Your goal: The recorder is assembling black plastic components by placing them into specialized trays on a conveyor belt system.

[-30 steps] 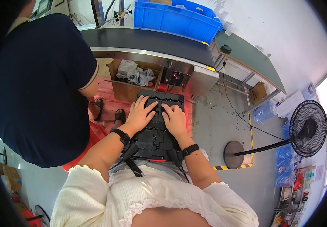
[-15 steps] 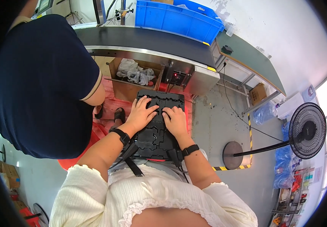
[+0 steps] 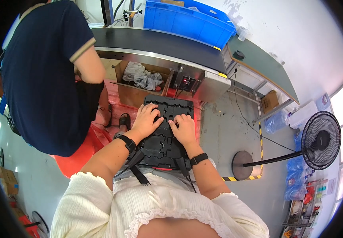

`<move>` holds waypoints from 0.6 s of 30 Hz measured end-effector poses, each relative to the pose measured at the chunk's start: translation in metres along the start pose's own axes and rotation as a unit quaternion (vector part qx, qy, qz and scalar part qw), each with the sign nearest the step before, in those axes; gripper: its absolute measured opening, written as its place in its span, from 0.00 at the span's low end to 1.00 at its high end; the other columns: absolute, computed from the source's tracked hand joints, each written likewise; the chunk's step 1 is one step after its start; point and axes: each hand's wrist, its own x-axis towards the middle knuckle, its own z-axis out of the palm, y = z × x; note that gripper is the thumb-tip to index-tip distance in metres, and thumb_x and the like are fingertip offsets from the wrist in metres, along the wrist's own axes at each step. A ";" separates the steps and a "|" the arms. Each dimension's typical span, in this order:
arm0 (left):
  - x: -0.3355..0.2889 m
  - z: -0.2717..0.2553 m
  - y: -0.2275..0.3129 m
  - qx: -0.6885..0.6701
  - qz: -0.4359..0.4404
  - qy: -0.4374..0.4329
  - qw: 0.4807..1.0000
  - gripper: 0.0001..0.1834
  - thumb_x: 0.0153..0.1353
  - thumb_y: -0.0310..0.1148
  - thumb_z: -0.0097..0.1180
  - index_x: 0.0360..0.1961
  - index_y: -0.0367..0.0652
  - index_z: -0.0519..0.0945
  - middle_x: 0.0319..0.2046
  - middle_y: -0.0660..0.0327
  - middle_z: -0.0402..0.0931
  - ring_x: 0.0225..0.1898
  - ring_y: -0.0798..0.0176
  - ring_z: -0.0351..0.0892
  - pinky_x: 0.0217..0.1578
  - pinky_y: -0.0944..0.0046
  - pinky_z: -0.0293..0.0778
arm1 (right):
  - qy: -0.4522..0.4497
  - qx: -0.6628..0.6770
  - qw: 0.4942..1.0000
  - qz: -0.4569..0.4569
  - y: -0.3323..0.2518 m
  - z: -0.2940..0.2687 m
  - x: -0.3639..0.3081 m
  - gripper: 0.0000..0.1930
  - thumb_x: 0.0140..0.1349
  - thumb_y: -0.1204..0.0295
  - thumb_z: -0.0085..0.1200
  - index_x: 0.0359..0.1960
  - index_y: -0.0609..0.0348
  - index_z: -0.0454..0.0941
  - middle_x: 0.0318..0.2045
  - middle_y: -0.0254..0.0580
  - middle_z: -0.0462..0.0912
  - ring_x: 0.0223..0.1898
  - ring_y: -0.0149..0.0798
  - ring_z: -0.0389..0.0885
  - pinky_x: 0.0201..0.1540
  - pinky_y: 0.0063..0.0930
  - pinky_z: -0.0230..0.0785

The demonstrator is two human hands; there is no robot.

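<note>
The fingers (image 3: 149, 109) of the left hand (image 3: 143, 125) are bent and held slightly apart, with the thumb spread well away toward the right hand (image 3: 185, 129). Their tips are rested on the upper left part of a black moulded tray (image 3: 151, 150). On the right hand, the fingers are curled and kept close together, the thumb is held apart from them, and the tray's right side is touched. Whether any small part is pressed beneath either set of fingertips cannot be told. A gap is left between the two thumbs, where the tray's recesses are exposed.

The tray is set lengthwise over the lap, in front of a cream ribbed top (image 3: 161, 198). A black band is worn on each wrist. Beyond the tray, a cardboard box (image 3: 131, 94) is filled with crumpled plastic bags (image 3: 141, 76) and placed below a dark conveyor belt (image 3: 159, 43). Behind the belt a blue crate (image 3: 187, 24) is seen, and to its right a green counter (image 3: 260, 61). On the left, a red stool (image 3: 74, 158) is occupied by a co-worker (image 3: 50, 79) in a dark shirt. On the right, a black fan (image 3: 321, 137) is stood.
</note>
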 end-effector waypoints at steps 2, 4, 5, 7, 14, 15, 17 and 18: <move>0.000 0.001 -0.001 -0.010 0.003 0.010 1.000 0.13 0.58 0.41 0.57 0.32 0.43 0.73 0.52 0.54 0.68 0.60 0.47 0.61 0.63 0.44 0.51 | 0.002 0.001 1.000 0.005 0.000 0.000 0.000 0.12 0.55 0.62 0.59 0.22 0.55 0.74 0.25 0.39 0.73 0.34 0.46 0.72 0.37 0.40 0.62; 0.001 0.001 -0.001 -0.011 0.000 0.007 1.000 0.13 0.58 0.41 0.57 0.31 0.43 0.73 0.52 0.54 0.68 0.60 0.47 0.62 0.63 0.44 0.51 | 0.001 0.000 1.000 0.011 0.000 0.000 0.000 0.13 0.55 0.61 0.58 0.23 0.56 0.74 0.25 0.39 0.73 0.34 0.46 0.71 0.37 0.40 0.62; 0.001 0.001 -0.001 -0.012 -0.002 0.004 1.000 0.13 0.57 0.41 0.57 0.30 0.43 0.73 0.52 0.54 0.68 0.60 0.47 0.62 0.63 0.44 0.51 | 0.000 0.000 1.000 0.011 0.000 0.000 0.000 0.13 0.55 0.61 0.58 0.23 0.56 0.74 0.25 0.39 0.73 0.34 0.46 0.71 0.37 0.40 0.62; 0.001 0.001 -0.001 -0.012 -0.003 0.003 1.000 0.13 0.57 0.41 0.57 0.30 0.43 0.73 0.52 0.54 0.68 0.60 0.47 0.62 0.63 0.44 0.51 | -0.004 -0.004 1.000 0.012 0.000 -0.001 0.000 0.13 0.56 0.61 0.58 0.23 0.56 0.74 0.25 0.39 0.73 0.34 0.45 0.71 0.37 0.40 0.62; 0.000 0.000 -0.001 -0.013 -0.006 0.003 1.000 0.13 0.57 0.41 0.57 0.30 0.43 0.73 0.53 0.54 0.68 0.60 0.48 0.62 0.63 0.44 0.51 | 0.043 -0.009 0.999 -0.014 -0.001 0.001 0.001 0.12 0.53 0.64 0.60 0.20 0.55 0.72 0.22 0.37 0.72 0.29 0.44 0.70 0.33 0.38 0.61; 0.000 0.000 -0.001 -0.013 -0.006 0.003 1.000 0.13 0.57 0.41 0.57 0.30 0.43 0.73 0.53 0.54 0.68 0.60 0.48 0.62 0.63 0.44 0.51 | 0.008 -0.006 1.000 0.007 -0.001 0.000 0.001 0.11 0.55 0.63 0.58 0.23 0.56 0.74 0.24 0.38 0.73 0.32 0.45 0.71 0.36 0.39 0.62; 0.001 -0.001 0.001 -0.017 -0.008 0.002 1.000 0.13 0.57 0.41 0.57 0.30 0.43 0.73 0.52 0.55 0.68 0.60 0.48 0.62 0.63 0.44 0.51 | -0.027 -0.004 0.999 0.028 -0.001 -0.002 0.001 0.11 0.57 0.62 0.57 0.27 0.56 0.75 0.26 0.39 0.74 0.35 0.46 0.72 0.39 0.40 0.62; 0.001 -0.001 0.001 -0.018 -0.008 0.002 1.000 0.13 0.57 0.41 0.57 0.30 0.43 0.73 0.52 0.55 0.68 0.60 0.48 0.62 0.63 0.44 0.51 | -0.015 0.005 1.000 0.027 -0.002 -0.003 0.001 0.10 0.57 0.62 0.56 0.30 0.55 0.76 0.27 0.39 0.74 0.35 0.46 0.72 0.39 0.40 0.63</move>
